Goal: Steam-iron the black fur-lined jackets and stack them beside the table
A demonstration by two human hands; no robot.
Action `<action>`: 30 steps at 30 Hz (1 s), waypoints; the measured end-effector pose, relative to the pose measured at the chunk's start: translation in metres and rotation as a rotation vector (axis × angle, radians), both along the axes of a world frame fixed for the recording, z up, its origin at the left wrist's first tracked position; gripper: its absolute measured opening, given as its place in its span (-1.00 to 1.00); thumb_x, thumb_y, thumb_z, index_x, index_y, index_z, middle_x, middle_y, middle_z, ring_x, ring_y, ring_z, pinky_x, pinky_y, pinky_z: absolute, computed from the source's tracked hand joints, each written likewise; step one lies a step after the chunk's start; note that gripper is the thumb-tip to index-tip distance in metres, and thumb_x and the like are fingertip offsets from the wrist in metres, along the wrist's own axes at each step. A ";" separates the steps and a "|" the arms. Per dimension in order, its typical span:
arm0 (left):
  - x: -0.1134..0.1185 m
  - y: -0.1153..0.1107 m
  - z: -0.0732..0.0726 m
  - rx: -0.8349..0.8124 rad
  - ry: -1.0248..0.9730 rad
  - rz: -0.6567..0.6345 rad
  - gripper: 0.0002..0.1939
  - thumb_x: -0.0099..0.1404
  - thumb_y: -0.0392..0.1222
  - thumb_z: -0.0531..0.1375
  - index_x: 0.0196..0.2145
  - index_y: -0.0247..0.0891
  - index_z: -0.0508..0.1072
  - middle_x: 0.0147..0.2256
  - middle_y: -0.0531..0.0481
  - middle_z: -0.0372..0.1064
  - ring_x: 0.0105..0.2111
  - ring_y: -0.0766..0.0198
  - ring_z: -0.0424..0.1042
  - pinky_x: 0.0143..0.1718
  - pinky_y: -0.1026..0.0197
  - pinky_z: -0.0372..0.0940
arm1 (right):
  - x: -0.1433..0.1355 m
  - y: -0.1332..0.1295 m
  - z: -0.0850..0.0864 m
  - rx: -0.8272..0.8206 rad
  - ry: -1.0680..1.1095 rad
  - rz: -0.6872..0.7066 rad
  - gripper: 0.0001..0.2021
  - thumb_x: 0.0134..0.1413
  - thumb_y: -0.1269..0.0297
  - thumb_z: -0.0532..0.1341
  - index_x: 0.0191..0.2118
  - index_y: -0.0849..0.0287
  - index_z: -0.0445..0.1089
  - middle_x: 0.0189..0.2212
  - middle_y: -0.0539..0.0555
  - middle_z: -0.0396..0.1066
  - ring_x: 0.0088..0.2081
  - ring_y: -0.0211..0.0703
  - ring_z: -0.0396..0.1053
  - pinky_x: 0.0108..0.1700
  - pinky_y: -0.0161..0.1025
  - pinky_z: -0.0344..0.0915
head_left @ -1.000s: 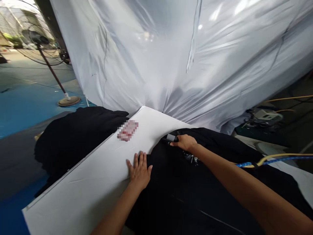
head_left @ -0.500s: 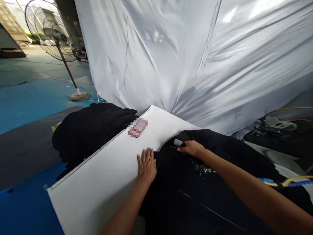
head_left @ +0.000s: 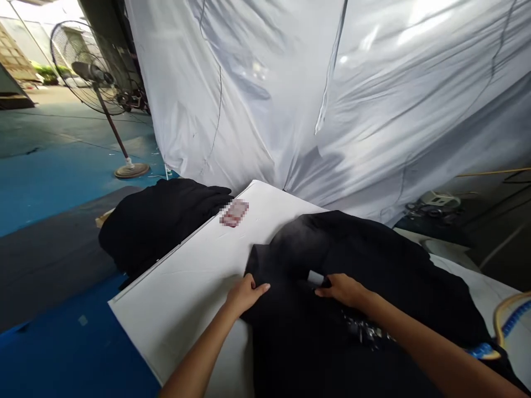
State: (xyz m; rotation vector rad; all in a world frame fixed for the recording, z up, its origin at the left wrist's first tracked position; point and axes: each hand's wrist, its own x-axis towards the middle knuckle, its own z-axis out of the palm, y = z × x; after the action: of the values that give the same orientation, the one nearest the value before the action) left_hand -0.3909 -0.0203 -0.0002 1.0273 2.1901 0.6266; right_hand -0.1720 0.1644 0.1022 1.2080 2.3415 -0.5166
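Note:
A black garment (head_left: 298, 348) lies spread over a white board-topped table (head_left: 186, 282). At its left edge my left hand (head_left: 244, 296) is closed on the cloth, thumb on top and fingers curled at the border. My right hand (head_left: 346, 288) grips the dark, grey-ended handle of a steam iron (head_left: 316, 277) over the garment. Shiny metal parts of the iron show below that hand, while its dark body blends into the cloth. Pale, steam-like haze hangs over the fabric beyond the handle.
A blurred-out item (head_left: 234, 213) lies near the table's far corner. Black cloth (head_left: 161, 221) is heaped beyond the left edge. White sheeting (head_left: 249, 110) hangs behind. A stand fan (head_left: 89, 72) is at the back left, and yellow and blue hoses (head_left: 504, 326) run at right.
My left hand has gone from lying flat beside the garment to pinching its edge. My right hand has drawn the iron nearer to me, and haze now shows over the cloth.

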 end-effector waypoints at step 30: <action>0.011 -0.025 -0.034 0.137 0.026 0.282 -0.84 0.08 -0.11 0.07 -0.49 -0.23 0.36 -0.50 0.06 0.36 -0.40 0.27 0.36 -0.36 0.27 0.24 | 0.298 -0.037 -0.004 0.261 -0.169 -0.777 -0.36 -0.11 -0.22 0.01 -0.15 0.27 0.40 -0.16 0.30 0.38 -0.16 0.13 0.36 -0.27 -0.14 0.27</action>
State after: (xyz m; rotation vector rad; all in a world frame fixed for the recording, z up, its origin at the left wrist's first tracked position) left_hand -0.3804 -0.0452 -0.0339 0.8016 2.3635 0.9047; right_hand 0.1263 0.1274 0.0984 2.1972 1.7700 -0.3241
